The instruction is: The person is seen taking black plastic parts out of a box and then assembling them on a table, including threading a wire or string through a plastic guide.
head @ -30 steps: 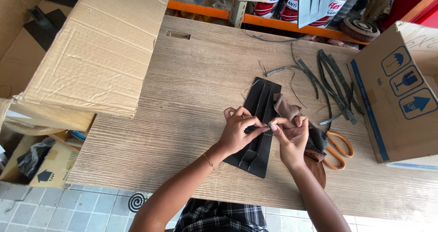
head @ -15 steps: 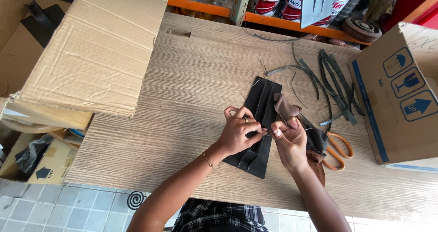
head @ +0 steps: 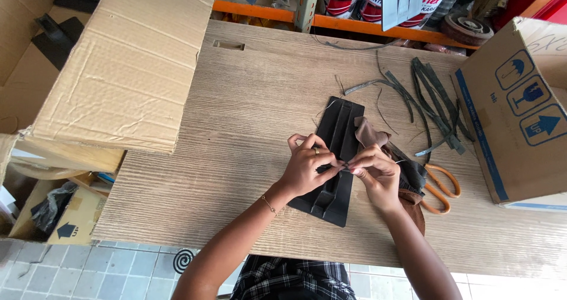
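Note:
A flat black ridged panel [head: 339, 129] lies on the wooden table [head: 248, 99]. Over its middle, my left hand [head: 307, 165] and my right hand [head: 377, 171] meet fingertip to fingertip, both pinching a small piece of brown leather [head: 369, 132] that sticks up between them toward the far side. My left hand wears a ring and a thin bracelet. More brown leather [head: 415, 208] lies under my right wrist. What exactly sits between the fingertips is hidden.
Orange-handled scissors [head: 440, 185] lie just right of my right hand. Several dark cut strips [head: 431, 102] are scattered at the back right. A cardboard box [head: 520, 105] stands at the right edge, a large flattened one [head: 130, 64] at the left. Cans stand on an orange shelf [head: 354, 21] behind.
My hands have drawn closer together over the black panel, fingertips now touching; the brown leather piece has shifted slightly with them.

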